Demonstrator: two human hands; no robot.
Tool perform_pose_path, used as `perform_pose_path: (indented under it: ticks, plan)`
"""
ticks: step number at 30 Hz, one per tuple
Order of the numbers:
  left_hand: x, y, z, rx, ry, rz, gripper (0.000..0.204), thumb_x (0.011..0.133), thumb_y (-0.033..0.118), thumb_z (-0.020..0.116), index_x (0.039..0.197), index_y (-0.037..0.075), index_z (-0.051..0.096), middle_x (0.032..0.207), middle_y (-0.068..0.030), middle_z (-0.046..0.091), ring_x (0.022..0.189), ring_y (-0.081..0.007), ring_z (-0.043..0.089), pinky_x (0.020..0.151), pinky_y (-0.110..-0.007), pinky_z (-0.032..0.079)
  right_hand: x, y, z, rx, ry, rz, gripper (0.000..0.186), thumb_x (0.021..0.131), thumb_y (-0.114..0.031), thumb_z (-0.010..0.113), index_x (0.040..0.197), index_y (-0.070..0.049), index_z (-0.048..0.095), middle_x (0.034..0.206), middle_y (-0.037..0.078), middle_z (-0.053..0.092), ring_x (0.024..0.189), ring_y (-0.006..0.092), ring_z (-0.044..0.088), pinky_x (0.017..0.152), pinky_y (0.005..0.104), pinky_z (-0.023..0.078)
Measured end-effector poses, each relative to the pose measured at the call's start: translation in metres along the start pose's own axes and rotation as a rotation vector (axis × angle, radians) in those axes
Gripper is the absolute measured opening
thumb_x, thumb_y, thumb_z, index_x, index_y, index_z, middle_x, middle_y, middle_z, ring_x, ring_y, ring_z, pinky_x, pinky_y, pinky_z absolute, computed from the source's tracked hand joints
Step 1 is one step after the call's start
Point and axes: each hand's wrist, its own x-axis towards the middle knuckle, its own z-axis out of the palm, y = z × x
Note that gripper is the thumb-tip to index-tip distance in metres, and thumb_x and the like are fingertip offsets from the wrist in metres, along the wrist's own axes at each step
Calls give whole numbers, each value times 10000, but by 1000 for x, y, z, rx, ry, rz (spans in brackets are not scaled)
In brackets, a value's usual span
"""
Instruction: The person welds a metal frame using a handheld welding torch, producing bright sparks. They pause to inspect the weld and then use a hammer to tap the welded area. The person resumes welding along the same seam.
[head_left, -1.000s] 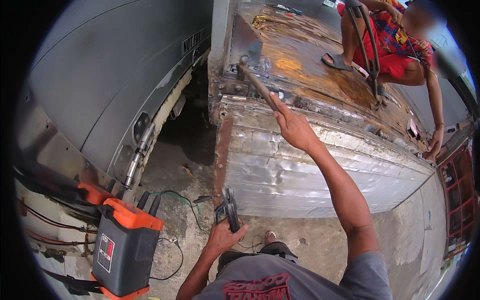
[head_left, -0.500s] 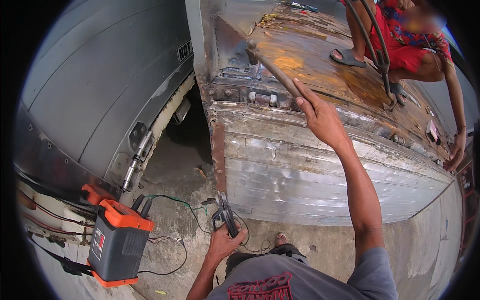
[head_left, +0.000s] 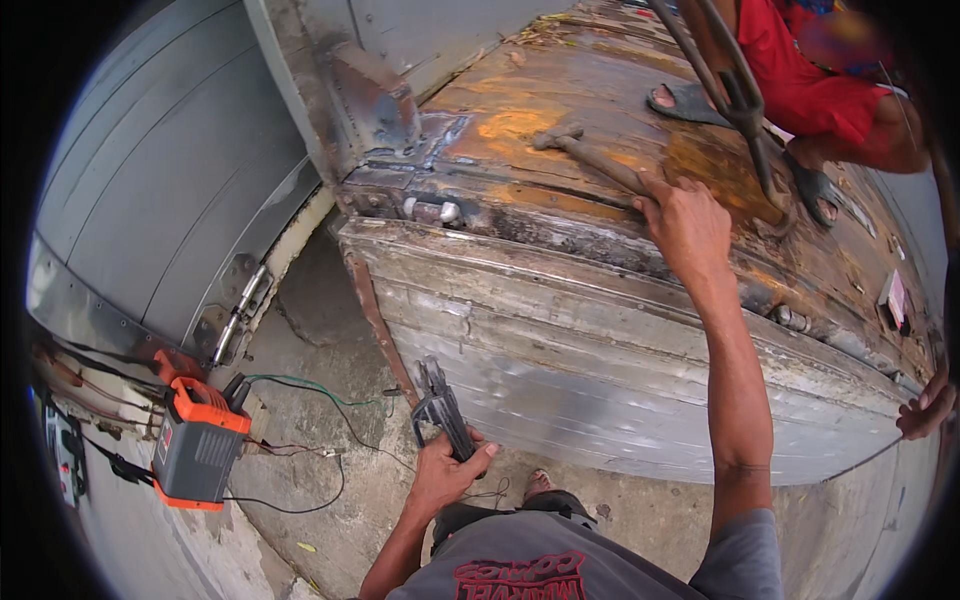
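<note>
My right hand [head_left: 690, 222] is closed round the handle of a hammer [head_left: 597, 163]. The hammer lies low over the rusty, worn truck bed [head_left: 520, 95], its head pointing left; I cannot tell whether it touches the surface. My left hand [head_left: 450, 470] grips a welding electrode holder [head_left: 447, 415] below, in front of the hanging metal side panel [head_left: 560, 345]. Left of the hammer, a metal post [head_left: 300, 95] meets the bed at a darkened corner joint, with a hinge [head_left: 432, 212] just beneath.
An orange and grey welding machine [head_left: 200, 445] hangs by straps at the lower left, its cables trailing over the concrete floor [head_left: 300, 440]. A co-worker in red shorts [head_left: 820, 85] squats on the bed beside a long metal bar [head_left: 745, 110]. A small box [head_left: 893, 297] lies near the bed's edge.
The hammer has moved right, away from the corner post, and been lowered toward the bed. The view has shifted. My left hand still holds the electrode holder.
</note>
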Motion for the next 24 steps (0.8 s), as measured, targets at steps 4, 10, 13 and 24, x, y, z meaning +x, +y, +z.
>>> perform_pose_path:
  ticks: [4, 10, 13, 24]
  plan:
    - [3, 24, 22, -91, 106, 78, 228, 942, 138, 845, 1031, -27, 717, 752, -21, 696, 668, -87, 631, 642, -275, 520, -9, 4, 18, 94, 174, -86, 290, 974, -296, 768, 1143, -65, 810, 1103, 167, 730, 1087, 348, 629, 905, 494, 480]
    - [27, 37, 41, -157, 56, 173, 266, 927, 170, 830, 1036, -28, 691, 739, -47, 684, 648, -133, 659, 625, -303, 524, -128, -28, 11, 801, 302, -165, 336, 1034, -285, 732, 1241, -25, 780, 1008, 116, 696, 1020, 292, 633, 926, 435, 500]
    - [32, 42, 43, -98, -5, 247, 282, 988, 235, 782, 1019, -25, 676, 708, -39, 653, 604, -131, 636, 583, -301, 504, -195, -29, 18, 934, 65, -24, 339, 1044, -290, 725, 1220, -6, 784, 951, 147, 710, 938, 341, 689, 861, 444, 544]
    - [40, 29, 37, 39, -151, 245, 209, 951, 162, 815, 938, -1, 686, 679, -5, 628, 599, -92, 592, 556, -283, 456, -286, 11, -8, 909, -54, 520, 261, 1066, -228, 718, 1196, -22, 810, 1002, 177, 797, 861, 332, 752, 778, 397, 586]
